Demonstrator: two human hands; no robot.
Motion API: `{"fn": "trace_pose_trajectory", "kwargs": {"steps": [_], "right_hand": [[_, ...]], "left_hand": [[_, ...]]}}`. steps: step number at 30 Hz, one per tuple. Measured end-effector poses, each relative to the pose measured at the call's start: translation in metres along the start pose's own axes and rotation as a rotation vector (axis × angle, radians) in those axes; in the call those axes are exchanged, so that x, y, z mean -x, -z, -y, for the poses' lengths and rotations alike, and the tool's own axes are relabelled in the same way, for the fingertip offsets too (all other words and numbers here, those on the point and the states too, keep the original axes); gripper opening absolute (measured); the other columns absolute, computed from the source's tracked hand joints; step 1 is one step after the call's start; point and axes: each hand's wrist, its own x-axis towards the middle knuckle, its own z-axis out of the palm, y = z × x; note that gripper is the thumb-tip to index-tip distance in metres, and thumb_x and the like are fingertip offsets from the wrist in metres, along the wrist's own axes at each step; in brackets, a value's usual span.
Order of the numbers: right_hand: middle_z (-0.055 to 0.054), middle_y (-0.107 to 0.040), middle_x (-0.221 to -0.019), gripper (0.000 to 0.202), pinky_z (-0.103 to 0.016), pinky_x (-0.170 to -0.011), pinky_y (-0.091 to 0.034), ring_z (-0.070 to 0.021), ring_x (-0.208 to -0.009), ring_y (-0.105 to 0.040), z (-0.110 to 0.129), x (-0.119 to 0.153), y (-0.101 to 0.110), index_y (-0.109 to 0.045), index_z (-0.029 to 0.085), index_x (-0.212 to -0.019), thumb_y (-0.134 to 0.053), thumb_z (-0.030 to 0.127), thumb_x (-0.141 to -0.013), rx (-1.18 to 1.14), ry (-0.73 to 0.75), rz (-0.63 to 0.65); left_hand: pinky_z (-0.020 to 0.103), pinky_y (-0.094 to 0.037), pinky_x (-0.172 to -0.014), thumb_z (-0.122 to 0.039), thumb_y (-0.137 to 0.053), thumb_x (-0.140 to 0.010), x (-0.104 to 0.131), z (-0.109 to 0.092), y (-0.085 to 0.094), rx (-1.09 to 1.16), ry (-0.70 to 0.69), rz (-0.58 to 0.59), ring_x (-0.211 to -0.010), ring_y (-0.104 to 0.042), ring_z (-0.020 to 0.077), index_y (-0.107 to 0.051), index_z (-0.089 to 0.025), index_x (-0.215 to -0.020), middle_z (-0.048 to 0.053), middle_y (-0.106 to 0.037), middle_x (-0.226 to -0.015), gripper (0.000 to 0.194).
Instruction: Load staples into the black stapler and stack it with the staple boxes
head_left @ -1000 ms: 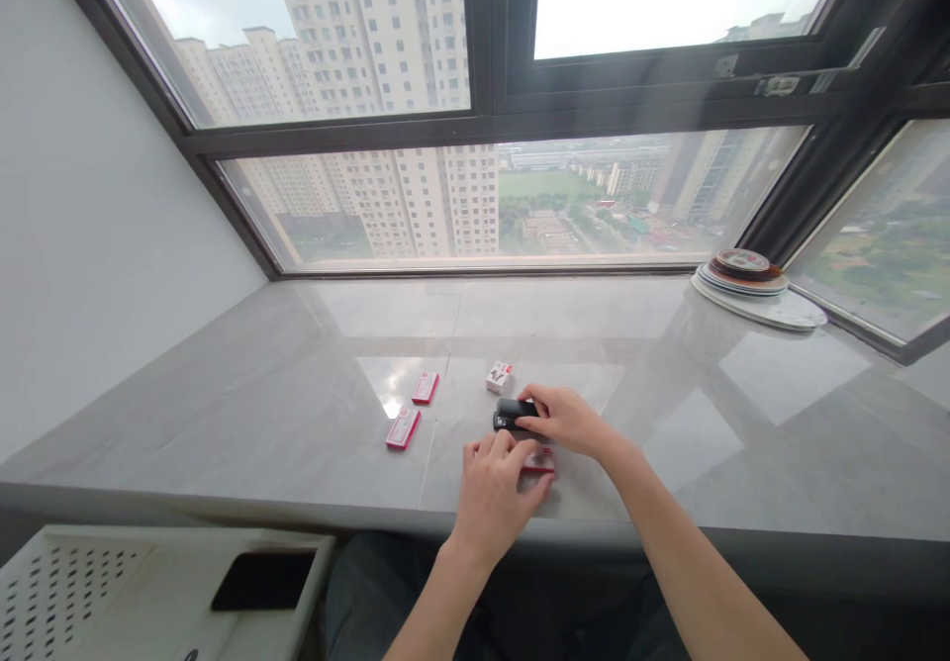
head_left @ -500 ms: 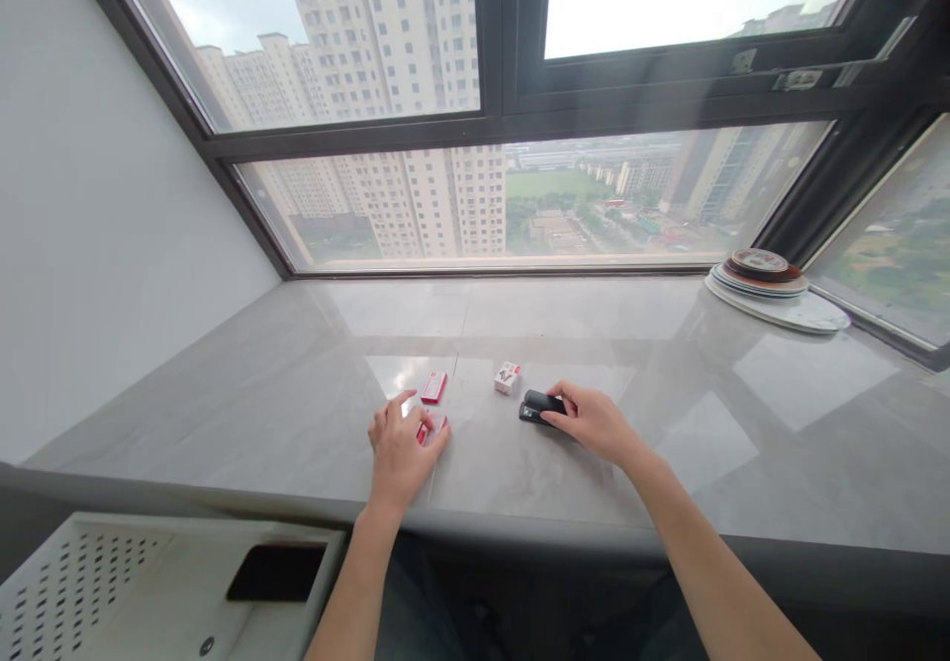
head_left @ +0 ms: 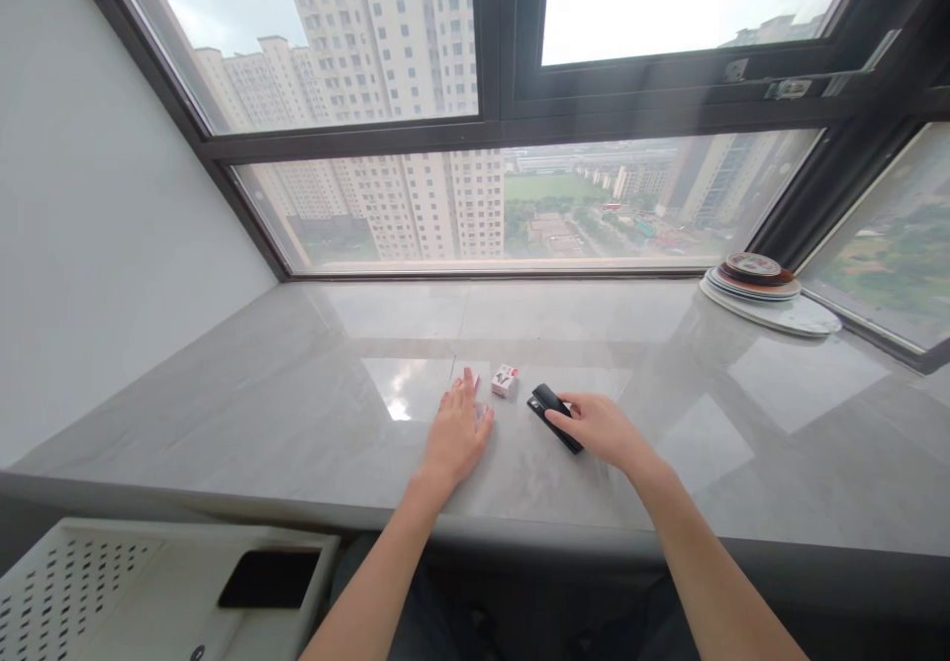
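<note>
My left hand lies low over the counter, fingers stretched forward and the thumb apart. Under and beside it, edges of a small red-and-white box show; most of the box is covered. A pale piece near the thumb is too hidden to name. Just right of my fingertips stands a small white box with red and dark print. My right hand grips a black stapler between thumb and fingers. The stapler is slanted on the counter, its front end pointing up and left.
The grey glossy counter runs along a dark-framed window. Stacked plates stand at the far right by the glass. Below the front edge at left, a white perforated tray holds a flat black object.
My left hand has moved right and flattened, and the red-and-white boxes have shifted right beneath it. My right hand has turned the stapler so that it slants more steeply.
</note>
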Motion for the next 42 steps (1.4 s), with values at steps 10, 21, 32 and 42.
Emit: {"fn": "trace_pose_trajectory", "kwargs": {"steps": [10, 21, 32, 42], "right_hand": [[0.004, -0.056, -0.048, 0.054, -0.024, -0.04, -0.034, -0.0135, -0.034, -0.048, 0.012, 0.007, -0.041, -0.06, 0.02, -0.123, -0.036, 0.063, -0.1, -0.477, -0.213, 0.213], [0.006, -0.061, -0.059, 0.038, -0.022, -0.039, -0.042, -0.0137, -0.039, -0.056, 0.098, -0.017, -0.142, -0.043, 0.024, -0.129, -0.035, 0.052, -0.105, -0.691, -0.02, 0.352], [0.005, -0.063, -0.06, 0.038, -0.022, -0.04, -0.044, -0.0151, -0.041, -0.06, 0.138, -0.048, -0.172, -0.037, 0.024, -0.135, -0.032, 0.049, -0.107, -0.687, -0.021, 0.35], [0.004, -0.065, -0.064, 0.049, -0.023, -0.043, -0.046, -0.0144, -0.042, -0.059, 0.138, -0.04, -0.168, -0.031, 0.021, -0.148, -0.031, 0.047, -0.107, -0.699, -0.047, 0.318]], "left_hand": [[0.055, -0.033, -0.118, -0.026, -0.036, -0.106, -0.002, -0.039, -0.007, -0.024, -0.078, -0.063, -0.146, -0.038, 0.0279, -0.04, -0.027, -0.151, 0.015, -0.046, -0.151, 0.045], [0.054, -0.036, -0.119, -0.023, -0.034, -0.106, 0.054, 0.027, 0.039, -0.088, 0.041, -0.124, -0.148, -0.036, 0.0287, -0.045, -0.024, -0.145, 0.014, -0.047, -0.149, 0.041], [0.049, -0.04, -0.113, -0.026, -0.035, -0.105, 0.032, 0.09, 0.056, -0.157, 0.065, -0.148, -0.14, -0.044, 0.0276, -0.052, -0.024, -0.137, 0.012, -0.053, -0.143, 0.036], [0.05, -0.036, -0.115, -0.024, -0.033, -0.106, 0.03, 0.082, 0.068, -0.048, 0.123, -0.17, -0.136, -0.047, 0.0249, -0.057, -0.024, -0.134, 0.01, -0.058, -0.14, 0.037]]}}
